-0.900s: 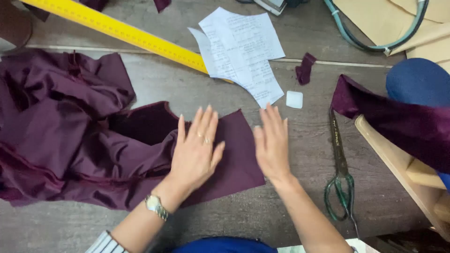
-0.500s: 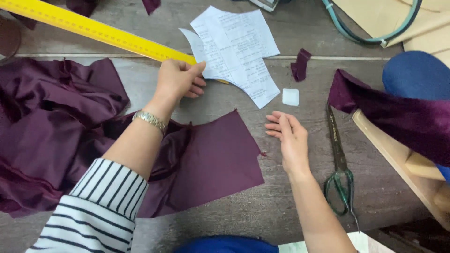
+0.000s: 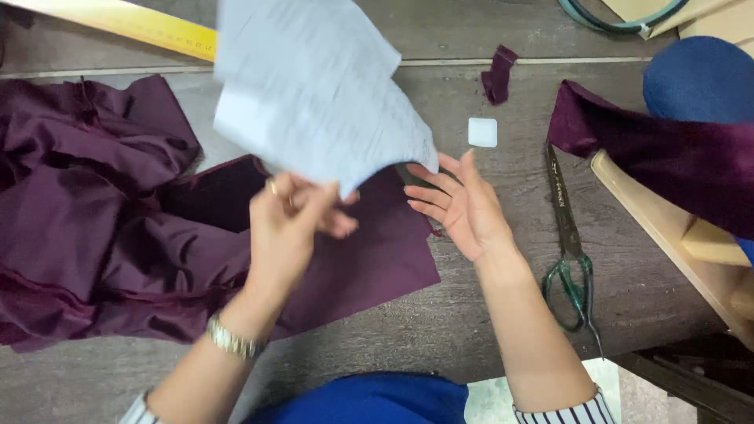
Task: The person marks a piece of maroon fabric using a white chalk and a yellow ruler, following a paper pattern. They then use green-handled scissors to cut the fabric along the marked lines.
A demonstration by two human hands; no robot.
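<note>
Pinched in my left hand (image 3: 294, 224), the white printed paper sheet (image 3: 318, 90) is lifted above the flat maroon fabric piece (image 3: 369, 263); my right hand (image 3: 463, 208) waits spread at three o'clock. Paper not yet laid, I judge.

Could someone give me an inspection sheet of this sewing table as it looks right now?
Surface: grey wooden table, worn, with a seam line across the top.
Job's things: white paper sheets, blurred, lifted over the maroon fabric.
Clutter: long scissors, white square chalk, small maroon scrap, yellow ruler.
Hands: left hand pinches the paper's lower edge; right hand open, palm up, beside it.
Cables: nothing seen.
Surroundings: maroon velvet piece draped over a wooden frame; teal curved band at the top edge.
</note>
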